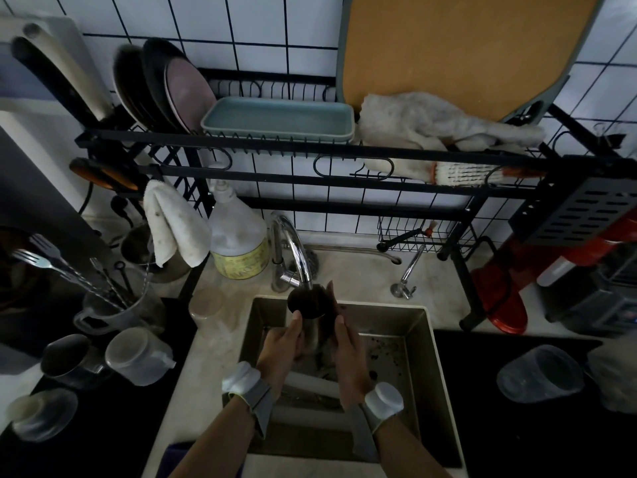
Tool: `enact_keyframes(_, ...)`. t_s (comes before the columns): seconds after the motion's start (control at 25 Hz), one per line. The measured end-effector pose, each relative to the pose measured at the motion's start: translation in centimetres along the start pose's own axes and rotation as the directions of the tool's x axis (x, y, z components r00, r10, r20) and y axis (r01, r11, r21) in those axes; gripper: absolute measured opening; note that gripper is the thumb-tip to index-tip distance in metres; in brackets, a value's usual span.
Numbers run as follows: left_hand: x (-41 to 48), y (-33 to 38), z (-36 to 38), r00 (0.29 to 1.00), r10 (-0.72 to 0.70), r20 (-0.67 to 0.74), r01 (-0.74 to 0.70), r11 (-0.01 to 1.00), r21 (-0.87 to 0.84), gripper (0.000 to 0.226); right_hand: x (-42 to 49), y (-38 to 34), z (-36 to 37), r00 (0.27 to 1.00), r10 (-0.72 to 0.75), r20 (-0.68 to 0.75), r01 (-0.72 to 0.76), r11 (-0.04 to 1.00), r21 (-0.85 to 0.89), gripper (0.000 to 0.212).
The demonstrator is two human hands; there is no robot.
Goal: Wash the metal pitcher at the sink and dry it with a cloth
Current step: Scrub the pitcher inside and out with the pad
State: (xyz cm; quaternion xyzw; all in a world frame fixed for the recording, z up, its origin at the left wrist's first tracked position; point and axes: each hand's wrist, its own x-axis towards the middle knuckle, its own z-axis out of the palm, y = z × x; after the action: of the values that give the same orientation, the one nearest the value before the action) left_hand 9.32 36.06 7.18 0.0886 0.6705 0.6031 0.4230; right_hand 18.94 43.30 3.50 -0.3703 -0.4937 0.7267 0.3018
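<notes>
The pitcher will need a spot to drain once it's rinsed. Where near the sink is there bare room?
Freest: the dark counter between the sink and the clear plastic container, and the pale strip behind the sink, between faucet and small tap. The left side is crowded with cups.

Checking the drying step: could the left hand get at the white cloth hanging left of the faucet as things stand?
Probably yes, once freed: the left hand now grips the pitcher, but the cloth hangs openly at the rack's front, nothing before it.
</notes>
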Motion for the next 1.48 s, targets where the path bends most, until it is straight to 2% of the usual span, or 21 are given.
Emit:
enact_keyframes(0.12,0.0,0.0,0.1,1.0,-0.01,-0.006,0.01,1.0,0.005,0.054,-0.6,-0.6,0.3,0.999,-0.018,-0.051,0.013,0.996,-0.085,0.071)
enact_keyframes(0.16,0.1,0.0,0.1,1.0,-0.005,0.002,0.005,1.0,0.005,0.055,-0.3,-0.6,0.0,0.997,-0.034,-0.07,0.026,0.994,-0.108,0.07)
enact_keyframes(0.2,0.1,0.0,0.1,1.0,0.003,0.015,-0.003,1.0,0.007,0.058,0.0,-0.8,-0.2,0.994,-0.049,-0.103,0.038,0.993,-0.109,0.059)
enact_keyframes(0.28,0.1,0.0,-0.1,0.998,0.02,0.052,-0.021,1.0,0.024,0.06,0.9,-1.6,-0.3,0.989,-0.061,-0.138,0.048,0.995,-0.093,0.028)
enact_keyframes(0.44,0.0,-0.1,-0.3,0.986,0.032,0.163,-0.025,0.999,-0.043,0.058,2.2,-1.1,-0.2,0.976,-0.127,-0.176,0.117,0.991,-0.069,0.031)
enact_keyframes(0.6,0.0,-0.1,-0.3,0.99,0.002,0.138,0.006,0.998,-0.057,0.058,1.9,0.5,-0.5,0.99,-0.109,-0.091,0.098,0.988,-0.118,0.026)
enact_keyframes(0.72,-0.2,0.3,-0.3,0.994,-0.031,0.108,0.033,0.999,-0.024,0.056,1.2,0.0,0.1,0.996,-0.082,0.043,0.082,0.997,0.002,0.038)
enact_keyframes(0.8,-0.6,0.5,-0.1,0.996,-0.052,0.073,0.048,0.997,0.055,0.053,0.7,-0.6,0.5,0.983,-0.144,0.115,0.135,0.987,0.081,0.044)
enact_keyframes(0.88,-1.2,0.6,0.2,0.997,-0.06,0.058,0.054,0.993,0.107,0.046,0.9,-1.3,0.7,0.984,-0.163,0.075,0.165,0.986,-0.016,0.043)
enact_keyframes(0.96,-1.7,0.5,0.4,0.994,-0.067,0.087,0.059,0.994,0.094,0.045,1.6,-1.7,0.6,0.995,-0.07,-0.064,0.065,0.994,-0.09,0.038)
enact_keyframes(1.04,-1.8,0.1,0.4,0.991,-0.057,0.122,0.05,0.997,0.065,0.046,2.3,-1.7,0.3,0.977,0.103,-0.186,-0.114,0.992,-0.045,0.034)
enact_keyframes(1.12,-1.7,-0.2,0.3,0.99,-0.052,0.133,0.05,0.999,0.018,0.048,2.3,-1.2,-0.1,0.966,0.18,-0.185,-0.192,0.98,-0.054,0.035)
enact_keyframes(1.32,-1.0,-1.2,-0.3,0.995,-0.076,0.072,0.077,0.997,-0.014,0.049,0.6,0.2,-0.1,0.982,0.102,-0.16,-0.129,0.977,-0.167,0.035)
enact_keyframes(1.48,-0.7,-0.9,0.1,0.997,-0.077,0.001,0.077,0.995,0.057,0.05,-0.6,-0.2,0.6,0.999,-0.028,-0.029,0.024,0.989,-0.144,0.041)
